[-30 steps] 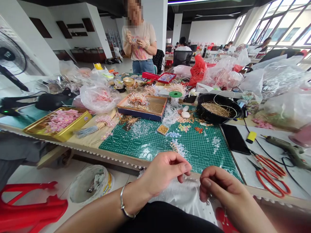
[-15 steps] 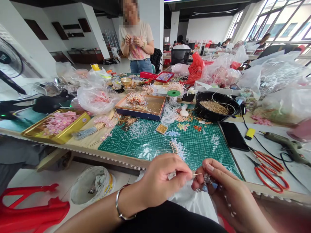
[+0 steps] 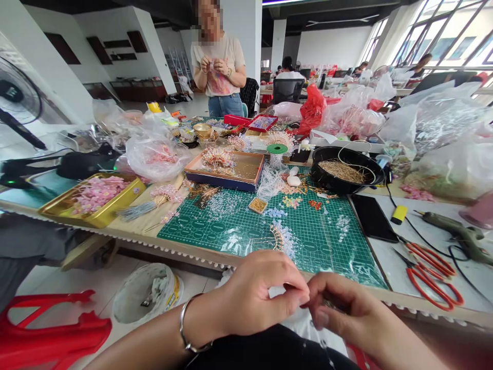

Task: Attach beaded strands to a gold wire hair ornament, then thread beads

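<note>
My left hand [image 3: 265, 293], with a silver bangle [image 3: 186, 329] at the wrist, is closed in a pinch. Its fingertips meet those of my right hand [image 3: 346, 311] above my lap. The thin pale wire seen in the left pinch a moment ago is now hidden by the fingers. My right hand is curled closed around a bead strand [image 3: 323, 343]; small clear beads dangle below it, while the rest is covered. Beyond the hands, a comb-like beaded hair ornament [image 3: 281, 237] with long wire prongs lies on the green cutting mat [image 3: 231, 226].
Red-handled scissors [image 3: 433, 285], a phone [image 3: 373, 218] and a glue gun [image 3: 454, 231] lie at right. A black bowl [image 3: 314, 172], a shallow box [image 3: 223, 180] and a gold tray [image 3: 106, 218] stand farther back. Across the table a person [image 3: 219, 72] stands.
My right hand has turned inward and closed more, its fingertips coming up against my left hand's. The wire tip between them is no longer visible. The camera view has shifted slightly.
</note>
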{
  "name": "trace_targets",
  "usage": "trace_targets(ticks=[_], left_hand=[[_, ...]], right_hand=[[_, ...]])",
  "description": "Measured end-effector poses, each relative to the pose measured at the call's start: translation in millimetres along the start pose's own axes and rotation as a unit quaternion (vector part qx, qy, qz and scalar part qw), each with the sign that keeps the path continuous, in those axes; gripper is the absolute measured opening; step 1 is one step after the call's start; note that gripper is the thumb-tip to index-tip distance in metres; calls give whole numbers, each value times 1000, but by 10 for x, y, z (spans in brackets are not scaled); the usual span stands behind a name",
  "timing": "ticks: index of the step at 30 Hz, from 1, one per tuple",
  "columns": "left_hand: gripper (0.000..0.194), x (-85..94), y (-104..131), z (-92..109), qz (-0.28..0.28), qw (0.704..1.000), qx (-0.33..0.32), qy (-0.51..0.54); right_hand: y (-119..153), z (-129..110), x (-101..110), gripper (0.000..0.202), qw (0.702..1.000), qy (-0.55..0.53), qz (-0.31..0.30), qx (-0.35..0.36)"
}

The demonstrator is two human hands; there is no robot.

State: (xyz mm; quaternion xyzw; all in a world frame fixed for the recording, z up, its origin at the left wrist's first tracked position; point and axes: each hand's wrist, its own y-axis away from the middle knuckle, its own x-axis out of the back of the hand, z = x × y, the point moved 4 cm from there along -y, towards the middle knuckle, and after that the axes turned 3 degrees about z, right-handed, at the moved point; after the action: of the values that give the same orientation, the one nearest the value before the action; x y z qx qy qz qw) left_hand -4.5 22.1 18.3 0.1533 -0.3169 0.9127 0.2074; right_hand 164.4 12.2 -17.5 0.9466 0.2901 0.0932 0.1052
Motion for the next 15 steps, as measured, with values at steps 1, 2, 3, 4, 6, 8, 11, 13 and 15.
trace_targets(ticks=[1,2,3,4,6,8,11,13,15], left_hand=[[6,-16,8,-31,-4,1000,22,7],[6,-30,17,-62,-8,999,47,18],[5,-43,27,-94,-12,997,74,31],[5,-51,35,-123,-13,994,98,44],[6,-46,46,-180,-7,989,133,65],[9,-6,45,-260,8,984,160,78],[18,126,27,-483,57,968,234,64],[22,227,5,-683,73,951,298,-34],[22,280,-38,-875,55,929,334,-151]], right_hand=[[-3,26,-6,23,1000,1,6,-2],[-11,52,-10,25,1000,-6,17,-1],[-23,80,-12,27,999,-21,32,1],[-37,108,-9,29,998,-42,51,-1],[-62,163,9,31,992,-95,85,-20],[-68,194,86,34,978,-147,141,-35],[-32,197,327,33,948,-191,254,-16],[-4,215,509,30,927,-190,324,3],[-8,254,635,29,914,-175,367,23]])
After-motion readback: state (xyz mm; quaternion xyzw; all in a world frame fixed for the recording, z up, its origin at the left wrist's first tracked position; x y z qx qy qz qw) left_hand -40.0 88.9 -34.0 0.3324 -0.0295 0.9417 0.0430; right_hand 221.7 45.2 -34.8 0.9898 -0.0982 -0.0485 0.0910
